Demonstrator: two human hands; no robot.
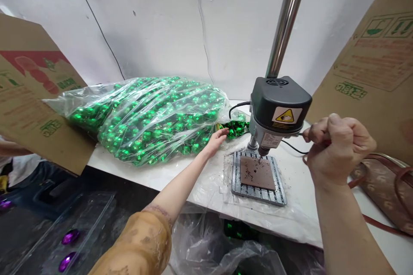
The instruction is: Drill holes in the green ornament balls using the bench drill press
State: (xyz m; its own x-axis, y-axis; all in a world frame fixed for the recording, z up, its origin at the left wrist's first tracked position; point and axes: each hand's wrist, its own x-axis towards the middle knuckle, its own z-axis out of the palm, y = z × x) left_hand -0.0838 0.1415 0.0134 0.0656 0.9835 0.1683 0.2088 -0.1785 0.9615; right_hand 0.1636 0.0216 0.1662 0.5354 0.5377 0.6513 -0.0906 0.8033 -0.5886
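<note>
My left hand (217, 141) reaches to the open end of the clear bag, fingers stretched out beside a small heap of shiny green beads (237, 126). Nothing shows in its grip. My right hand (337, 150) is closed in a fist around the feed lever, mostly hidden, at the side of a small black bench drill press (280, 99). Below its chuck, a brown square board (258, 173) with a dark hole and scattered dark shavings lies on the slotted metal base (280, 195). A large clear plastic bag (155, 116) full of faceted green beads lies left of the press.
Cardboard cartons stand at left (41, 94) and right (371, 73). A brown patterned handbag (383, 193) with straps sits at the right. Clear plastic (200, 240) hangs below the table edge. Purple beads (70, 237) lie low at left, near another person's arm (11, 148).
</note>
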